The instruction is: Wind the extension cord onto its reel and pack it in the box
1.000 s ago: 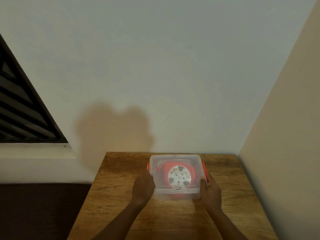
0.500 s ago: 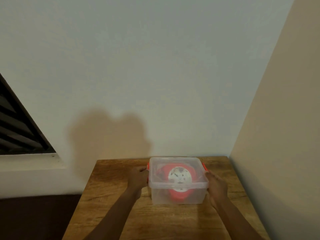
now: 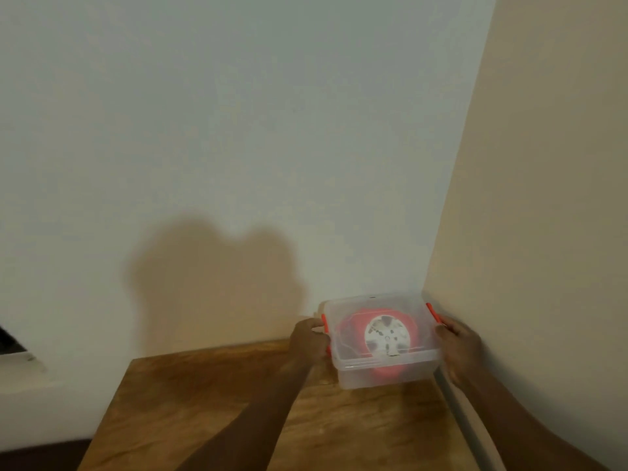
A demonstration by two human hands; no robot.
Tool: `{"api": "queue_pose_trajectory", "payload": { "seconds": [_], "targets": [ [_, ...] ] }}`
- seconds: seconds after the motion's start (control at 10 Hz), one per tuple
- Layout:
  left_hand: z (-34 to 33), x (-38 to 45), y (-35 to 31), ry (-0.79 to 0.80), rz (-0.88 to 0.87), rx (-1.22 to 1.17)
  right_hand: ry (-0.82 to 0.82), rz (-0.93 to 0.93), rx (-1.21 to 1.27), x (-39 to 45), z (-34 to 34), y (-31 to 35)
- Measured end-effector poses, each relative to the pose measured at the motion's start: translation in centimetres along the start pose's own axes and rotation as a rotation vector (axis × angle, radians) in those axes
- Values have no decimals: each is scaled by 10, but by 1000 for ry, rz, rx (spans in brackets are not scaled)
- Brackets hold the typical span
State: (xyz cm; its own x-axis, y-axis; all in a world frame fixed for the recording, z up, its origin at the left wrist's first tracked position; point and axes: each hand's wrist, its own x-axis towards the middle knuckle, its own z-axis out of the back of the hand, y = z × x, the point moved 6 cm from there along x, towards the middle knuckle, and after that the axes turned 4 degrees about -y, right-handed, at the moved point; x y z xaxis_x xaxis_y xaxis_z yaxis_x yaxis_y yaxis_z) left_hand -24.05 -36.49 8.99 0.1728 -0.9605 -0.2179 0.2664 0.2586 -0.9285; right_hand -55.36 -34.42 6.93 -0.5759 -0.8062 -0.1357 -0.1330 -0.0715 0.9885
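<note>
At the far right corner of the brown wooden table (image 3: 210,413), where the white back wall (image 3: 238,130) meets the cream side wall (image 3: 543,198), I see the clear rectangular plastic box (image 3: 382,372) gripped from both sides. My left hand (image 3: 308,339) is wrapped on its left end, fingers curled at the orange latch (image 3: 325,322); my right hand (image 3: 458,348) is clamped on the right end beside the other orange clip (image 3: 432,311). Both hands are closed on the box, one at each end, which I judge keeps it level and stops the load shifting inside.

Inside, under the shut translucent lid (image 3: 377,309), lies the orange cord reel with its white round socket face (image 3: 386,334) turned upward. No loose cord shows outside the box, though blur hides finer detail.

Whether the box rests on the table or hangs just above it I cannot tell. To me the winding and packing look done, and the corner looks like its parking spot. With the right hand close to the side wall, I would ease off carefully.
</note>
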Motion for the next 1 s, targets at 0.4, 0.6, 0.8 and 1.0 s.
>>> {"api": "queue_pose_trajectory", "payload": {
  "seconds": [0.4, 0.6, 0.8, 1.0],
  "targets": [
    [-31, 35, 22, -84, 36, 197, -64, 86, -278, 42, -15, -31],
    [-37, 35, 27, -142, 13, 191, -41, 115, -347, 42, -17, -33],
    [-38, 31, 22, -83, -43, 254, 36, 100, -479, 48, -15, -28],
    [1, 28, 9, -95, -121, 335, 42, 154, -830, 29, -25, -8]
  ]
}}
